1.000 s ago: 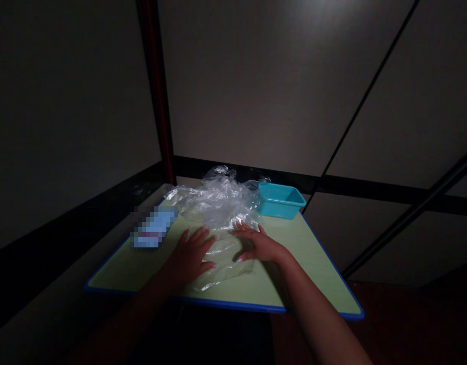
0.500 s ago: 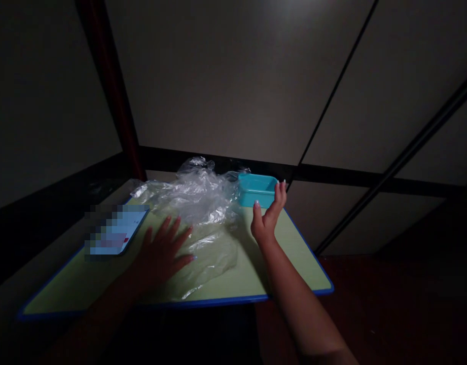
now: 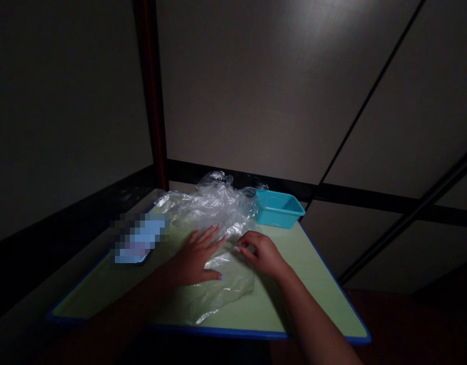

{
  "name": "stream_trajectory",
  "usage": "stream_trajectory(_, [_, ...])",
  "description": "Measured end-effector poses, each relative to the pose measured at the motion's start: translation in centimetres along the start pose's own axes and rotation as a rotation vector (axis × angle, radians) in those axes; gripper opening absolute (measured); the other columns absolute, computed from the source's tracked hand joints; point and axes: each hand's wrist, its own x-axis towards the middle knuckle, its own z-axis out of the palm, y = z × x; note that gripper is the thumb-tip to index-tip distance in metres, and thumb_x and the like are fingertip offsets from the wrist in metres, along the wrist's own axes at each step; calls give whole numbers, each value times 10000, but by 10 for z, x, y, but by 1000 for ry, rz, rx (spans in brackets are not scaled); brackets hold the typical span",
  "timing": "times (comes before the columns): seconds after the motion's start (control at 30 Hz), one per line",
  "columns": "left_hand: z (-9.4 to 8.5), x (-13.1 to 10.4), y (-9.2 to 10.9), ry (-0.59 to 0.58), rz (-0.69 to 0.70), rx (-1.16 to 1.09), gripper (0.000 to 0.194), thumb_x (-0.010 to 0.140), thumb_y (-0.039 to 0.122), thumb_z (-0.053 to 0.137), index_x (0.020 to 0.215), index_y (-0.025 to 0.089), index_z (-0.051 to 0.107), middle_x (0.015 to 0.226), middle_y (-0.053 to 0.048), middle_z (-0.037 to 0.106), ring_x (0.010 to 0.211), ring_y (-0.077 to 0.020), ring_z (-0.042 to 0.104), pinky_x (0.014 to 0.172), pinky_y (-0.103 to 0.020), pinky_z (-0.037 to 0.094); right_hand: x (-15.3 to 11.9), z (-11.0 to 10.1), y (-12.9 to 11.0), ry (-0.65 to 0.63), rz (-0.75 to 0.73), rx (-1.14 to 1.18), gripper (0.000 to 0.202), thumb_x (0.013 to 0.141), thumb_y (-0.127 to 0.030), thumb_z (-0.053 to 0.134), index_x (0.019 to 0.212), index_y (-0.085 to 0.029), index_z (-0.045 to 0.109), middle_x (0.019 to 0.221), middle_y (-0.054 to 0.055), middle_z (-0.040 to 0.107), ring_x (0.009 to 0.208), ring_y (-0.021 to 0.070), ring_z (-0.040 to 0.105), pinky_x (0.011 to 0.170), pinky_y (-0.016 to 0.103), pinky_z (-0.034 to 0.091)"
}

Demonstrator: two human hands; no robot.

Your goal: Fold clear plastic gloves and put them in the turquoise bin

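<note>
A crumpled heap of clear plastic bags (image 3: 221,203) lies toward the back of the table, and a flatter part of the thin plastic spreads to the front. My left hand (image 3: 197,258) rests palm down on the flatter plastic, fingers spread. Just to its right, my right hand (image 3: 261,251) is curled, thumb and fingertips brought together at the plastic. What lies in this pinch is small and dark, but it looks like the plastic. Behind my right hand stands a turquoise plastic basket (image 3: 279,218), touching or very close to the heap.
The pale green tabletop (image 3: 313,294) has a blue edge. A phone (image 3: 144,241), partly blurred out, lies on the left side with its screen lit. Dark panelled walls (image 3: 248,91) stand close behind the table and to its left.
My right hand has come down and left from beside the basket to the plastic, its fingers closing. My left hand stays spread on the plastic. The camera view has shifted.
</note>
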Motion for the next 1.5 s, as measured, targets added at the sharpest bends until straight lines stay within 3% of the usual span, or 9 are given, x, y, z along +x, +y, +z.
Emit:
stream_trajectory(0.23, [8, -5, 1, -239, -57, -79, 904, 775, 642, 581, 1511, 240, 244, 1588, -145, 162, 1474, -303, 148, 1150, -588, 113, -2, 5, 4, -175, 156, -41, 186, 814, -289, 685, 689, -169, 615, 618, -16, 590, 559, 106, 477, 541, 222, 291])
stream_trajectory(0.47, [-1, -5, -7, -68, -96, -35, 788, 832, 554, 557, 1503, 256, 272, 1586, -115, 227, 1462, -311, 197, 1150, -598, 130, 0, 9, 7, -315, 243, -47, 227, 707, -273, 803, 692, -167, 603, 634, -31, 582, 581, 102, 470, 548, 219, 256])
stream_trajectory(0.57, [2, -5, -6, -95, -36, -32, 821, 821, 568, 568, 1511, 261, 246, 1586, -119, 226, 1460, -322, 199, 1142, -617, 125, 1, 8, 7, -338, 269, -57, 288, 661, -321, 841, 769, -171, 621, 673, -26, 588, 608, 114, 480, 563, 219, 277])
stream_trajectory(0.7, [4, -6, -2, -106, 17, -10, 909, 789, 594, 593, 1526, 259, 179, 1599, -122, 153, 1473, -321, 144, 1133, -640, 93, 1, 6, 6, -237, 219, -45, 458, 623, -353, 864, 968, -172, 623, 796, -6, 603, 694, 136, 505, 611, 218, 324])
stream_trajectory(0.83, [3, -8, -1, -64, -9, 2, 904, 804, 599, 572, 1530, 246, 166, 1593, -134, 169, 1466, -317, 177, 1142, -625, 79, 0, 6, 7, -313, 243, -25, 433, 610, -357, 871, 923, -173, 635, 778, -12, 604, 693, 136, 506, 617, 219, 328])
stream_trajectory(1.0, [4, -8, -6, -207, -75, -23, 839, 806, 629, 549, 1505, 271, 254, 1569, -128, 251, 1446, -333, 239, 1110, -673, 123, -1, 8, 9, -371, 289, 7, 456, 550, -302, 901, 905, -178, 642, 738, -33, 606, 675, 133, 515, 603, 214, 316])
stream_trajectory(1.13, [-4, -5, -11, -102, -127, -37, 780, 845, 529, 548, 1508, 248, 248, 1584, -122, 206, 1464, -312, 186, 1121, -662, 107, 2, 8, 11, -208, 216, 32, 366, 634, -331, 856, 886, -158, 654, 656, -45, 566, 612, 117, 477, 579, 217, 295])
stream_trajectory(1.27, [-8, -4, -13, 43, -136, -42, 668, 868, 448, 535, 1473, 245, 338, 1572, -116, 262, 1455, -313, 220, 1128, -652, 125, 4, 8, 16, -73, 147, 11, 289, 713, -320, 799, 894, -145, 658, 705, -15, 581, 641, 124, 504, 592, 220, 312])
stream_trajectory(1.5, [10, -6, -27, 108, -210, 20, 312, 783, 346, 654, 1086, 277, 687, 1350, -85, 589, 1351, -340, 403, 1098, -644, 251, 2, 7, 14, -281, 276, -94, 211, 719, -239, 782, 897, -180, 685, 696, -10, 626, 624, 122, 514, 575, 223, 291])
